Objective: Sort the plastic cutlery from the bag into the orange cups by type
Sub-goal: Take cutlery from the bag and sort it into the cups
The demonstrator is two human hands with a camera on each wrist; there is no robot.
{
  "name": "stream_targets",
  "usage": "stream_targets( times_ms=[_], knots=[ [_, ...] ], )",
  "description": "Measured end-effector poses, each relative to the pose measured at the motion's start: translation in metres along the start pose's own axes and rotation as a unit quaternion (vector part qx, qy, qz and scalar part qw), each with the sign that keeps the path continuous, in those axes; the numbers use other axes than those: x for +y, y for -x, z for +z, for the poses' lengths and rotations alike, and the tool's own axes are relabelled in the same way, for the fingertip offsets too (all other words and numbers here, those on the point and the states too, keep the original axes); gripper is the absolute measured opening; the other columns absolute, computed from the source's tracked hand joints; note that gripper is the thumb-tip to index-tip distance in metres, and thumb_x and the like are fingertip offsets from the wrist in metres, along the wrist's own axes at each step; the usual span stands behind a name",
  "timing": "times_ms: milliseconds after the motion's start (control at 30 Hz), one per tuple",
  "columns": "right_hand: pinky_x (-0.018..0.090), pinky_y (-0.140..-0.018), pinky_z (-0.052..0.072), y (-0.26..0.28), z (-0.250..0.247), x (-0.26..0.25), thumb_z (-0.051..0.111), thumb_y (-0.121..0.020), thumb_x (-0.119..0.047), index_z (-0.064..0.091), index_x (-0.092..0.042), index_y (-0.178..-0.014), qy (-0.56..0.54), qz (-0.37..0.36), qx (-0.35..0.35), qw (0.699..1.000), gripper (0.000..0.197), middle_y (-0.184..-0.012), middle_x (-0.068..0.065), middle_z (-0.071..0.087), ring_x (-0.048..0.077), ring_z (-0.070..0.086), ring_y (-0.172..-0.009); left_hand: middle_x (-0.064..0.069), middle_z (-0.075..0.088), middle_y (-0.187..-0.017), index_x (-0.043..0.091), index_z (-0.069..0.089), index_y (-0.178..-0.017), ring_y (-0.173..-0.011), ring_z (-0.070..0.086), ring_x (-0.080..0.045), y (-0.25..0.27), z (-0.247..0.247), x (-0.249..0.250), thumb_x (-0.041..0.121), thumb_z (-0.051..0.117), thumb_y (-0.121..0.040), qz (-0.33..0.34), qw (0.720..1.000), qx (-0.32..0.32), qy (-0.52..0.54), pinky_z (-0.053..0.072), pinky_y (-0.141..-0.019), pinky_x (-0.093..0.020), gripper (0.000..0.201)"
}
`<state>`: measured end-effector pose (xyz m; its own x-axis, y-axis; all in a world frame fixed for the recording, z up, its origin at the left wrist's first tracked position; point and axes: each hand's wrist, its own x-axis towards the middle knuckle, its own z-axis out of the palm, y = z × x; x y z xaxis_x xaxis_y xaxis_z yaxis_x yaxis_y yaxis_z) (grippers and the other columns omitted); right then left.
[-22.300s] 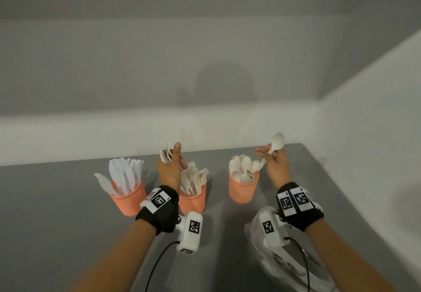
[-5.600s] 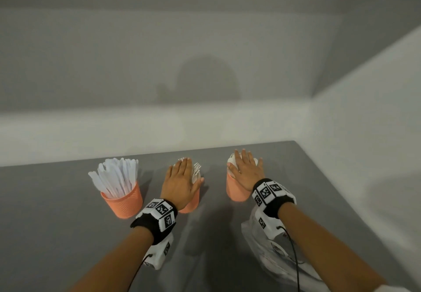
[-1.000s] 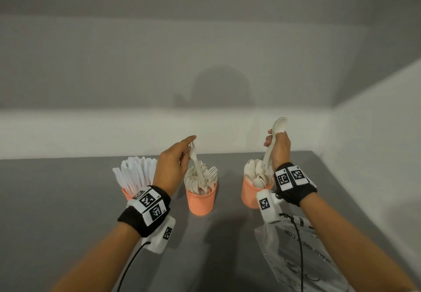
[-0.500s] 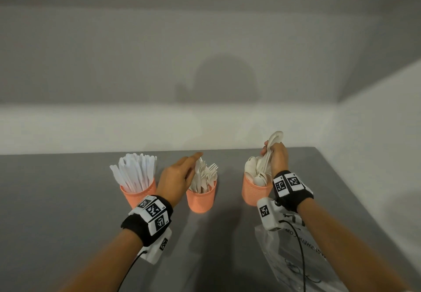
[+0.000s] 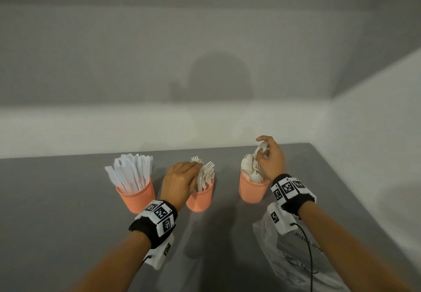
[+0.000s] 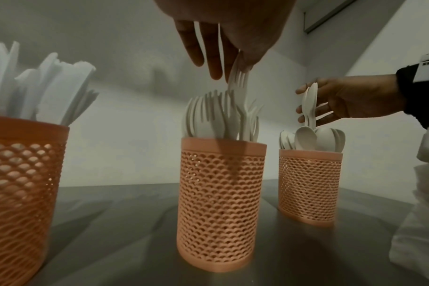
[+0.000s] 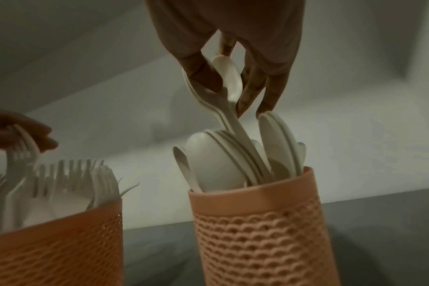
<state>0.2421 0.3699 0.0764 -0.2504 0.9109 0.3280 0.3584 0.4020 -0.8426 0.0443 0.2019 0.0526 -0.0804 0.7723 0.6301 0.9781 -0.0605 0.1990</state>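
Left hand: the left hand hangs over the middle cup, fingers pointing down and lightly pinching the head of one white plastic fork whose handle already stands among the others.
Right hand: the right hand pinches a small nested stack of cream plastic spoons by the bowls, their handles already down inside the right cup.
Step in hand: by my reading, both hands are lowering pieces into their cups, a late stage of the sort.
Next move: it calls for loosening both pinches so the fork and the spoons drop in upright, then lifting the hands straight up so the fingers do not snag tines or tip a cup.
Middle cup: an orange perforated plastic cup packed with white plastic forks, tines up.
Right cup: a matching orange mesh cup holding cream spoons, bowls up, crowded to the rim.
Left cup: a third orange mesh cup full of white plastic knives, fanned upright.
Bag: a clear crinkled plastic bag lies flat on the grey table under the right forearm; whether any cutlery is left in it I cannot tell.
Layout: the three cups stand in a row, apart from each other, near the table's far edge.
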Motion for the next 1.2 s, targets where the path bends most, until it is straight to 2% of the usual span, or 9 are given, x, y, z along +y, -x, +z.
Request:
stream_targets(
  times_ms=[133, 267, 500, 633, 700, 800, 900, 1000, 1200],
  knots=[
    [0.024, -0.076, 0.038, 0.002, -0.003, 0.002, 0.035, -0.079, -0.011, 0.063, -0.008, -0.101, 0.046, -0.048, -0.005, 0.998, 0.036, -0.102, 0.009, 0.061, 0.020, 0.055, -0.087, -0.003, 0.074, -0.093, 0.010, 0.073, -0.095, -0.081, 0.070, -0.018, -0.002, 0.003, 0.003, 0.022, 0.046, -0.083, 0.004, 1.000, 0.015, -0.003, 0.042, -0.082, -0.025, 0.032],
    [0.023, -0.071, 0.038, 0.009, -0.003, -0.003, 0.036, -0.086, -0.033, 0.060, -0.004, -0.100, 0.047, -0.077, -0.017, 0.996, 0.040, -0.093, -0.001, 0.059, 0.015, 0.053, -0.081, -0.003, 0.074, -0.096, 0.010, 0.073, -0.097, -0.084, 0.070, -0.016, 0.000, 0.007, 0.003, 0.023, 0.046, -0.084, -0.005, 1.000, 0.017, -0.006, 0.046, -0.086, -0.029, 0.033],
    [0.025, -0.072, 0.036, 0.008, 0.004, 0.013, 0.042, -0.097, -0.018, 0.057, -0.004, -0.106, 0.146, 0.001, -0.057, 0.988, 0.023, -0.100, 0.015, 0.066, 0.030, 0.060, -0.088, -0.006, 0.072, -0.106, 0.012, 0.072, -0.101, -0.097, 0.069, -0.020, 0.010, 0.015, 0.003, 0.022, 0.043, -0.085, -0.005, 0.999, -0.047, -0.018, 0.045, -0.095, -0.033, 0.034],
    [0.032, -0.098, 0.038, 0.007, 0.008, 0.006, 0.036, -0.095, -0.009, 0.053, -0.007, -0.126, 0.191, -0.074, -0.076, 0.976, 0.035, -0.128, 0.015, 0.057, 0.026, 0.053, -0.113, -0.016, 0.054, -0.133, 0.011, 0.054, -0.128, -0.121, 0.054, -0.033, -0.001, 0.015, 0.014, 0.029, 0.031, -0.091, -0.092, 0.987, -0.127, -0.042, 0.044, -0.098, -0.050, 0.048],
    [0.036, -0.114, 0.023, 0.004, 0.014, 0.005, 0.026, -0.096, -0.024, 0.044, -0.006, -0.136, 0.269, -0.100, -0.097, 0.953, 0.047, -0.147, 0.016, 0.038, 0.027, 0.033, -0.138, -0.016, 0.033, -0.149, 0.016, 0.035, -0.142, -0.138, 0.032, -0.034, -0.008, 0.018, 0.023, 0.044, 0.013, -0.089, -0.136, 0.975, -0.166, -0.052, 0.026, -0.111, -0.050, 0.064],
    [0.040, -0.118, 0.008, -0.001, 0.017, 0.008, 0.024, -0.098, -0.046, 0.024, -0.008, -0.146, 0.358, -0.038, -0.172, 0.917, 0.061, -0.157, 0.011, 0.018, 0.023, 0.014, -0.146, -0.012, 0.009, -0.157, 0.021, 0.009, -0.149, -0.145, 0.009, -0.031, -0.012, 0.029, 0.025, 0.060, 0.004, -0.086, -0.203, 0.950, -0.230, -0.059, 0.009, -0.117, -0.044, 0.074],
    [0.046, -0.118, 0.007, -0.002, 0.012, 0.013, 0.026, -0.095, -0.054, 0.019, -0.008, -0.147, 0.419, 0.003, -0.225, 0.880, 0.069, -0.157, 0.008, 0.018, 0.021, 0.016, -0.145, -0.009, 0.016, -0.156, 0.017, 0.014, -0.148, -0.143, 0.016, -0.028, -0.012, 0.032, 0.020, 0.056, 0.018, -0.093, -0.196, 0.947, -0.243, -0.075, 0.015, -0.118, -0.040, 0.067],
    [0.051, -0.117, 0.005, -0.007, 0.014, 0.009, 0.023, -0.092, -0.060, 0.023, -0.009, -0.146, 0.456, -0.001, -0.230, 0.860, 0.074, -0.158, 0.008, 0.015, 0.024, 0.013, -0.145, -0.007, 0.032, -0.150, 0.015, 0.033, -0.141, -0.136, 0.032, -0.025, -0.018, 0.025, 0.019, 0.062, 0.002, -0.080, -0.194, 0.955, -0.215, -0.064, 0.025, -0.112, -0.036, 0.083],
    [0.050, -0.114, 0.017, 0.003, 0.025, 0.012, 0.028, -0.096, -0.050, 0.016, -0.024, -0.148, 0.417, -0.004, -0.243, 0.876, 0.060, -0.158, 0.009, 0.013, 0.030, 0.019, -0.143, -0.010, 0.024, -0.153, 0.021, 0.030, -0.143, -0.137, 0.028, -0.030, -0.019, 0.031, 0.030, 0.048, -0.001, -0.083, -0.203, 0.951, -0.226, -0.056, 0.024, -0.111, -0.039, 0.073]
  ],
)
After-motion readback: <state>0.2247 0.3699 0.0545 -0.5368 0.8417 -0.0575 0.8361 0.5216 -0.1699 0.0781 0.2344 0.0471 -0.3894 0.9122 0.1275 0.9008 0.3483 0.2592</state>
